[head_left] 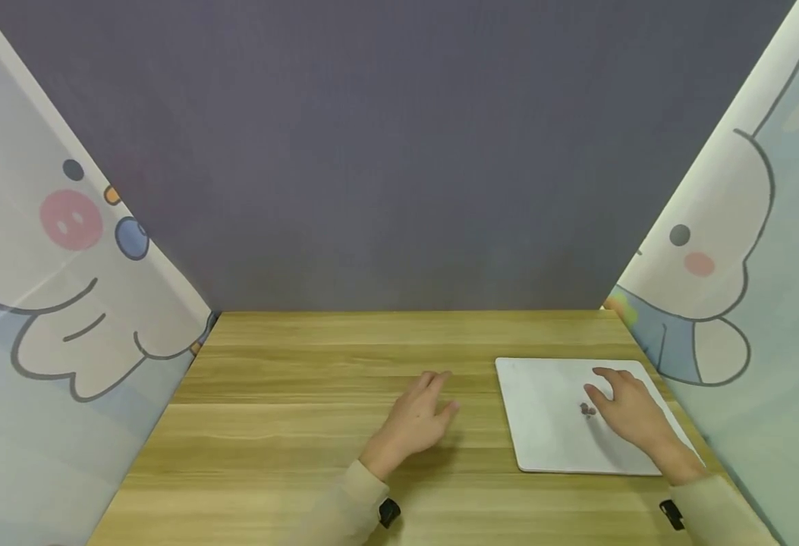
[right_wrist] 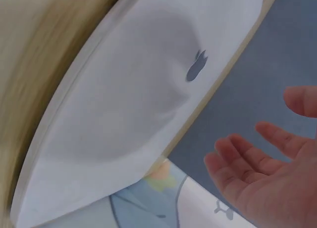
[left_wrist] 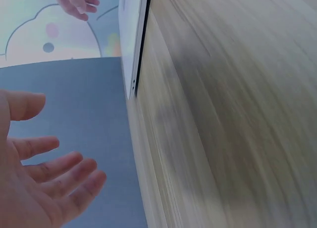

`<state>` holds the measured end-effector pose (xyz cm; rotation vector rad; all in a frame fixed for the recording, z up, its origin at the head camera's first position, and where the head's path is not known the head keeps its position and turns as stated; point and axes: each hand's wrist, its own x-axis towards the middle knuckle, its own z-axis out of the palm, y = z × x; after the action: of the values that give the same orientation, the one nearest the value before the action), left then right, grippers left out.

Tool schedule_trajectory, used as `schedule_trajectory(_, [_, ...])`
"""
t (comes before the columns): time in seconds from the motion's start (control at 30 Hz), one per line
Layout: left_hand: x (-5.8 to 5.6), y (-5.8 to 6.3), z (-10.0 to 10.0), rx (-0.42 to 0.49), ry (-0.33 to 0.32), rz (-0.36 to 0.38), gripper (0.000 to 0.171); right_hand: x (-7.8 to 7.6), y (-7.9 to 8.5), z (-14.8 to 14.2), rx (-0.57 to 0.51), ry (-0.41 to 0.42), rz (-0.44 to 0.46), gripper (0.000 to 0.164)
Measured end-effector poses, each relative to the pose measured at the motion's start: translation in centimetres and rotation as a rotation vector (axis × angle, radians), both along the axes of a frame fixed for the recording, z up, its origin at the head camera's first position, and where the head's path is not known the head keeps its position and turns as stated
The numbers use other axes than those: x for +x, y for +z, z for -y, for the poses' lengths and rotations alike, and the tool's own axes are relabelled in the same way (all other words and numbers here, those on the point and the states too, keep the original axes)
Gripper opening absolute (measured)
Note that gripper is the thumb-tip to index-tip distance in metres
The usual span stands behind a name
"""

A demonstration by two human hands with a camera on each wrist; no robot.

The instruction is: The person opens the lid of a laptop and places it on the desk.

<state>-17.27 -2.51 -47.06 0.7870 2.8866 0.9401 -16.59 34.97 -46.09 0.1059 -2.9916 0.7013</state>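
A closed silver-white laptop (head_left: 542, 436) lies flat at the right of the wooden table, a dark apple logo (right_wrist: 197, 68) on its lid. Over the lid hovers my right hand (head_left: 631, 409), fingers loosely bent and thumb apart, holding nothing; its shadow falls on the lid. My left hand (head_left: 416, 417) is above the table, to the left of the laptop, with fingers spread and relaxed and nothing in them. In the left wrist view the laptop's thin side edge (left_wrist: 141, 39) shows, with small ports near its corner.
The wood-grain table (head_left: 290, 425) extends to the left of the laptop. A dark grey panel (head_left: 399, 167) rises behind the table. Cartoon-printed curtains, one on the left (head_left: 23, 250) and one on the right (head_left: 788, 250), flank it, the right one close beside the laptop.
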Motion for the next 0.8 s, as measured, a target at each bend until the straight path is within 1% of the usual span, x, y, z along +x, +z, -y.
schedule_trajectory(0.17, [-0.2,-0.3,-1.0,0.029,-0.005,0.034,0.055,-0.6,-0.3,-1.6,0.02,0.0,-0.058,0.048])
schedule_trajectory(0.23, [-0.3,-0.3,-1.4,0.042,-0.01,0.048,0.055,-1.0,-0.5,-2.3,0.031,0.007,-0.085,0.045])
schedule_trajectory(0.33, [-0.6,-0.1,-1.9,0.048,0.002,0.059,0.056,-1.6,-0.6,-3.3,0.035,0.015,-0.102,0.044])
schedule_trajectory(0.47, [-0.9,0.0,-2.7,0.044,0.028,0.075,0.056,-1.8,-0.5,-4.1,0.025,0.005,-0.07,0.046])
schedule_trajectory(0.6, [-0.7,-0.4,-3.3,0.036,0.034,0.107,0.055,-1.1,-0.5,-4.6,0.018,-0.012,-0.013,0.049])
schedule_trajectory(0.8, [-0.5,-0.9,-4.3,0.044,0.037,0.144,0.057,-0.5,-1.1,-5.9,0.036,-0.034,0.006,0.05])
